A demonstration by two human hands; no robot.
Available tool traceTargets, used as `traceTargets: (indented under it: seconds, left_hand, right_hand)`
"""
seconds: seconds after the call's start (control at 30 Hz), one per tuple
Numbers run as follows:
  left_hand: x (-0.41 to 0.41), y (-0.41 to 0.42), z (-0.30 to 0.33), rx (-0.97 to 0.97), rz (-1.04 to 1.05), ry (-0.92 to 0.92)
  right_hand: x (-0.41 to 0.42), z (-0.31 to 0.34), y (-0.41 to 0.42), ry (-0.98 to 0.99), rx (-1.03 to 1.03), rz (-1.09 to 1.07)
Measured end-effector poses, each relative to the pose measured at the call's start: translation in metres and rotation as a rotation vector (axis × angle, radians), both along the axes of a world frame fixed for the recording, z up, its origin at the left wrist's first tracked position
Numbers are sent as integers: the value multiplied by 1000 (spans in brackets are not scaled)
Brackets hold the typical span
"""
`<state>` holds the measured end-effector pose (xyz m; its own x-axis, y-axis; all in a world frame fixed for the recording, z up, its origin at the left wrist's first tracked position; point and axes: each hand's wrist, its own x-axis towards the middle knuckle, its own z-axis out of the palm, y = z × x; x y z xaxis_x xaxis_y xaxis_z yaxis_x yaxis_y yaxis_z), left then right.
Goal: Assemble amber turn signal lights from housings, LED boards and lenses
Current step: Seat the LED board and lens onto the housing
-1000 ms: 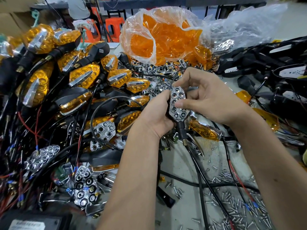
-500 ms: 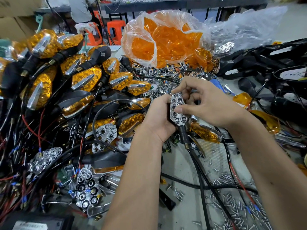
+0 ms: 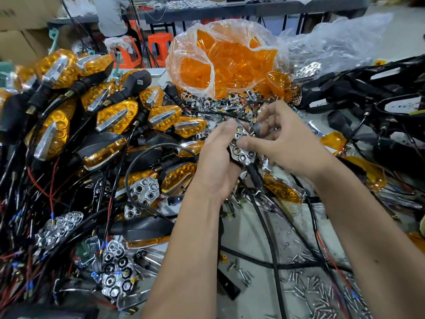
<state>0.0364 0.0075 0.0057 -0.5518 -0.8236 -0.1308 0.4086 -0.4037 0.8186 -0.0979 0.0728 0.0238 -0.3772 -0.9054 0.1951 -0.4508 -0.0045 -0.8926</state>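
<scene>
step looks like seating the chrome honeycomb reflector/led board into its black housing w/ cable: keep it square, press evenly, don't pinch wires. left hand curls round the unit from behind, thumb at top edge. right hand thumb tip presses the board's face, other fingers loosely curled above, apart from it. unit sits mid-frame above the bench, in front of the clear plastic bag of amber lenses.

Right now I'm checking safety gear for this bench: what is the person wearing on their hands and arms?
Nothing that shows. Both the left hand and the right hand are bare, without gloves, rings or a watch. Both forearms are uncovered to the picture's edge, with no sleeves, cuffs or wrist straps in view.
</scene>
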Motion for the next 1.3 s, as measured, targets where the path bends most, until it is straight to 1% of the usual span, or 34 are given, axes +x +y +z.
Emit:
traceTargets:
  seconds: [0.07, 0.17, 0.23, 0.33, 0.4, 0.53, 0.73, 0.83, 0.93, 1.03, 1.2, 1.3]
  left_hand:
    - [-4, 2, 1, -30, 77, -9]
    - [-8, 4, 2, -158, 142, -30]
    - [-9, 2, 0, -218, 179, -55]
    - [-5, -4, -3, -353, 189, -173]
    - [1, -8, -4, -407, 183, -213]
    - [7, -13, -8, -396, 244, -173]
    - [3, -13, -8, -431, 296, -165]
    - [2, -15, -10, -447, 306, -168]
    - [1, -16, -12, -458, 336, -201]
    - [1, -17, -13, -451, 356, -201]
    - [4, -18, -12, -470, 322, -153]
    - [4, -16, -11, -478, 328, -170]
  right_hand:
    - [1, 1, -1, -10, 54, -23]
    - [6, -1, -2, -72, 95, 80]
    - [10, -1, -1, -121, 82, 138]
    - [7, -4, -1, -125, 32, 166]
    - [5, -5, -2, -107, -5, 160]
    - [3, -10, -6, -6, -18, 117]
    - [2, -15, -8, 2, -63, 112]
    - [0, -16, -9, -29, -68, 129]
    - [-3, -16, -6, -67, -15, 181]
    - [-2, -15, -2, -191, 49, 247]
    - [0, -10, -3, -255, 20, 234]
    - [-3, -9, 0, -264, 27, 241]
